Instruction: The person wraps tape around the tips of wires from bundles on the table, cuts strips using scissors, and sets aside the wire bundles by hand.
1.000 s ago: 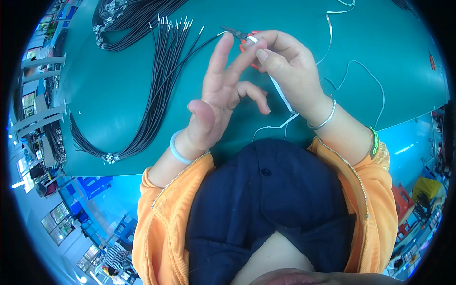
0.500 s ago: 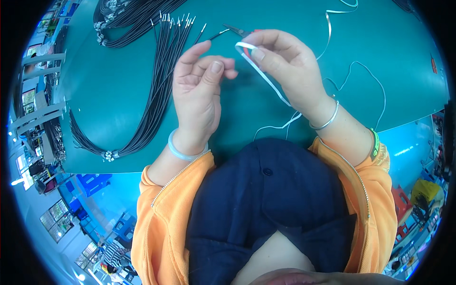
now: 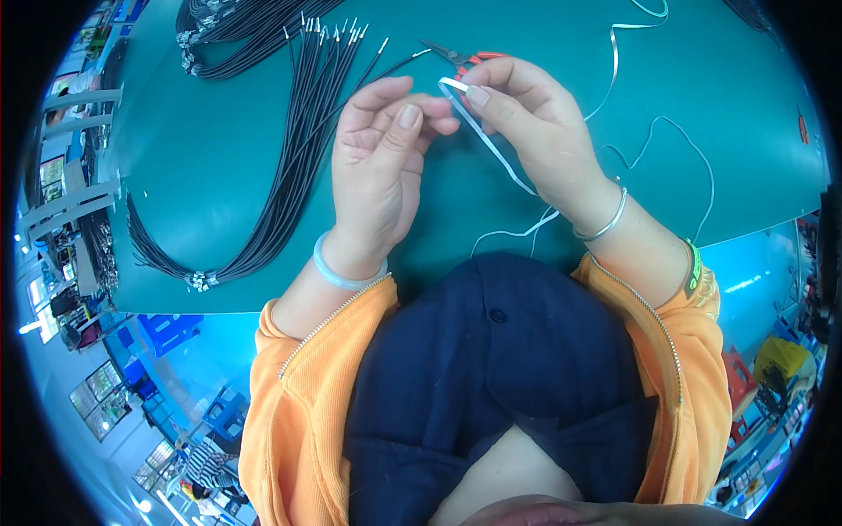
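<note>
A thin white flat strip point(image 3: 495, 151) is pinched between the thumb and fingers of my right hand point(image 3: 535, 118); it bends over at the top and its long part runs down toward my body. My left hand point(image 3: 381, 153) is just left of the strip, thumb laid against the curled fingers. Its fingertips come close to the strip; whether they touch it or hold anything small I cannot tell. Small pliers point(image 3: 460, 59) with red handles lie behind my right hand, partly covered by it. A bundle of black cables point(image 3: 285, 175) with bare metal tips lies left of my left hand.
On the green table point(image 3: 465, 206), another black cable bundle point(image 3: 250, 44) sits at the far left. More thin white strip point(image 3: 614, 66) trails across the right side. A small red object point(image 3: 802, 125) is near the right edge. Stools point(image 3: 171, 331) stand on the floor beyond.
My left hand has moved right, its fingertips now close beside the strip. My right hand has barely moved, and more of the pliers' red handles shows.
</note>
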